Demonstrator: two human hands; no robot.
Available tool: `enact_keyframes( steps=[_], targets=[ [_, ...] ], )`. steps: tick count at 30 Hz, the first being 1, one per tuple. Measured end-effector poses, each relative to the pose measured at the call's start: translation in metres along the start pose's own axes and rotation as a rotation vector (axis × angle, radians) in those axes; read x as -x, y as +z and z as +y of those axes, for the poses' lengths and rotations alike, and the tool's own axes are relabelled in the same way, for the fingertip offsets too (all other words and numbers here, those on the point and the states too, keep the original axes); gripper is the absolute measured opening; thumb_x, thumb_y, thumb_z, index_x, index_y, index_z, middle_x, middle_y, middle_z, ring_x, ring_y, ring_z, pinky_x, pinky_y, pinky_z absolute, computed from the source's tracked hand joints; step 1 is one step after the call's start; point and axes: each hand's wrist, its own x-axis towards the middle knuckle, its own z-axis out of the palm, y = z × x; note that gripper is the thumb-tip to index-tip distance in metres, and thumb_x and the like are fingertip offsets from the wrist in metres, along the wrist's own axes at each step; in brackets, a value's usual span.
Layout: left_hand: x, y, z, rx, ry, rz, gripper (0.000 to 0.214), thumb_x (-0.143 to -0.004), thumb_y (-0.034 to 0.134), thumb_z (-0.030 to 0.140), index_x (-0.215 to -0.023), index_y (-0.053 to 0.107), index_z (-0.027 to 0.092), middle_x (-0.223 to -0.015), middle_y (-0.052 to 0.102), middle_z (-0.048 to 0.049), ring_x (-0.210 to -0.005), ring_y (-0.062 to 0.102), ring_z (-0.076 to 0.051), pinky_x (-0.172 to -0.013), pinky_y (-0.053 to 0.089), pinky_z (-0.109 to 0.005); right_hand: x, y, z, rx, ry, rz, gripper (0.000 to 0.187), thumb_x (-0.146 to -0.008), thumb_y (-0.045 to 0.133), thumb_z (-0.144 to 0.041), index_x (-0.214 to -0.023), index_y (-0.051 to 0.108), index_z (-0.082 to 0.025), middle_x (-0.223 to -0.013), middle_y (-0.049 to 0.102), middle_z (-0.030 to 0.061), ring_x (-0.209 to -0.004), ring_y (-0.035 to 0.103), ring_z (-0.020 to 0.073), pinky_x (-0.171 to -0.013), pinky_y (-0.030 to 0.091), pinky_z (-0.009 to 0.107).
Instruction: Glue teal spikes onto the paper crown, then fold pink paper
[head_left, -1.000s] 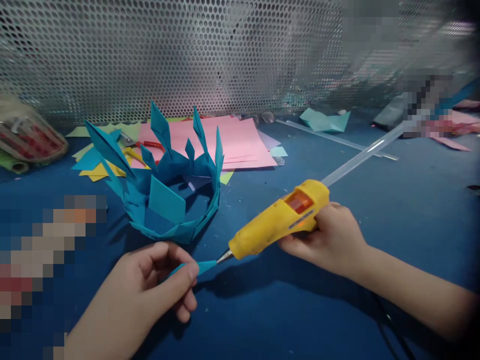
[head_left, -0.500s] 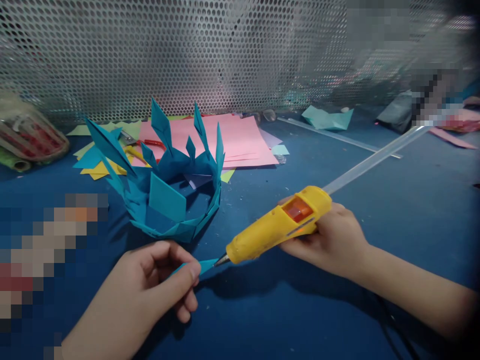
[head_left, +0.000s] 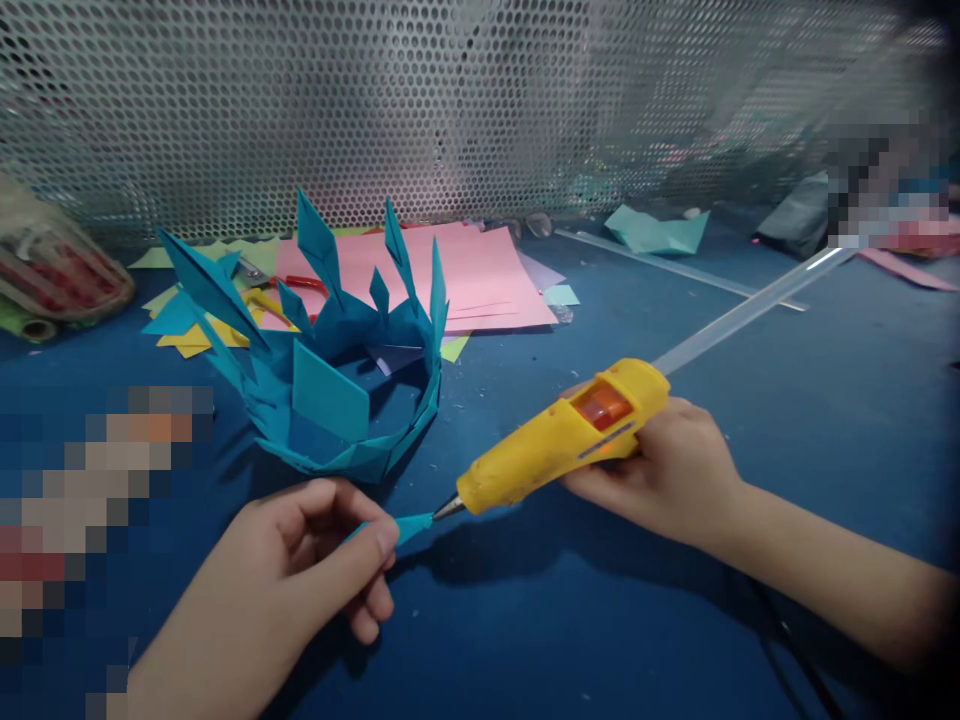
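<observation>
My left hand (head_left: pixel 307 565) pinches a small teal paper piece (head_left: pixel 411 526) between thumb and fingers, low over the blue table (head_left: pixel 750 420). My right hand (head_left: pixel 667 470) grips a yellow hot glue gun (head_left: pixel 559 440); its metal nozzle touches the tip of the paper piece. A clear glue stick (head_left: pixel 750 312) juts out of the gun's back toward the upper right. Just behind my left hand stands a teal folded-paper crown (head_left: pixel 330 350) with pointed spikes.
Pink paper sheets (head_left: pixel 465 270) and yellow and green scraps lie behind the crown, with red-handled scissors (head_left: pixel 304 285) among them. A perforated metal screen (head_left: pixel 375 110) walls the back. A loose glue stick (head_left: pixel 667 265) and teal scrap (head_left: pixel 656 232) lie at the far right.
The glue gun has shifted slightly, its nozzle staying at the paper piece's tip. My left hand holds still.
</observation>
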Motion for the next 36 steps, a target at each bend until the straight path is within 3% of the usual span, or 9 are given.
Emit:
enact_keyframes(
  steps=[14, 36],
  targets=[
    [0.0005, -0.0001, 0.0013, -0.064, -0.006, 0.019, 0.026, -0.061, 0.068, 0.046, -0.059, 0.057, 0.023, -0.041, 0.057, 0.0056, -0.038, 0.053, -0.011, -0.046, 0.045, -0.021, 0.0, -0.0006, 0.0023, 0.026, -0.01, 0.002, 0.017, -0.073, 0.051, -0.018, -0.056, 0.054, -0.023, -0.047, 0.058, -0.0016, -0.04, 0.055, 0.0133, -0.045, 0.044, 0.022],
    [0.0016, 0.002, -0.0002, -0.023, 0.002, 0.036, 0.025, -0.062, 0.068, 0.045, -0.059, 0.056, 0.023, -0.041, 0.056, 0.0072, -0.037, 0.051, -0.008, -0.044, 0.043, -0.018, -0.0008, -0.0018, 0.0044, 0.109, -0.007, 0.01, 0.022, -0.071, 0.051, -0.023, -0.05, 0.048, -0.022, -0.043, 0.053, -0.0012, -0.037, 0.05, 0.0121, -0.043, 0.038, 0.022]
  ],
)
